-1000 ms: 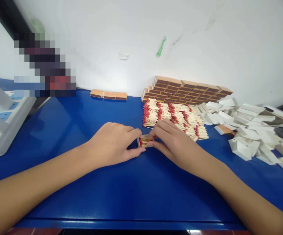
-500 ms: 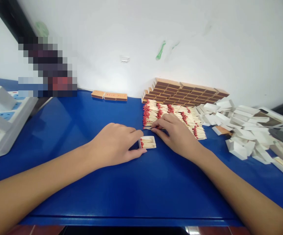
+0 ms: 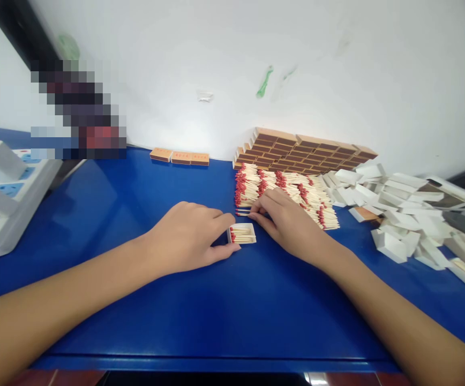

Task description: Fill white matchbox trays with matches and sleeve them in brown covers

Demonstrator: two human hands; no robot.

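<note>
On the blue table my left hand (image 3: pixel 192 236) grips the left end of a small white matchbox tray (image 3: pixel 253 239) between thumb and fingers. Red-headed matches (image 3: pixel 241 234) lie side by side inside it, their heads to the left. Just behind the tray, my right hand (image 3: pixel 286 222) pinches the end of a match (image 3: pixel 242 215) at the near edge of a wide pile of loose matches (image 3: pixel 248 187). Whether more than one match is in those fingers cannot be made out. The hand covers part of the pile.
Stacked matchboxes (image 3: pixel 297 150) form a stepped wall behind the pile. Several more boxes (image 3: pixel 181 158) stand in a row left of it. White empty trays (image 3: pixel 405 217) are heaped at the right. A white device with blue panels (image 3: pixel 15 203) stands at far left.
My right hand has come slightly nearer to me, and a match at its fingertips now lies a little apart from the pile. My left hand and the tray have hardly moved.
</note>
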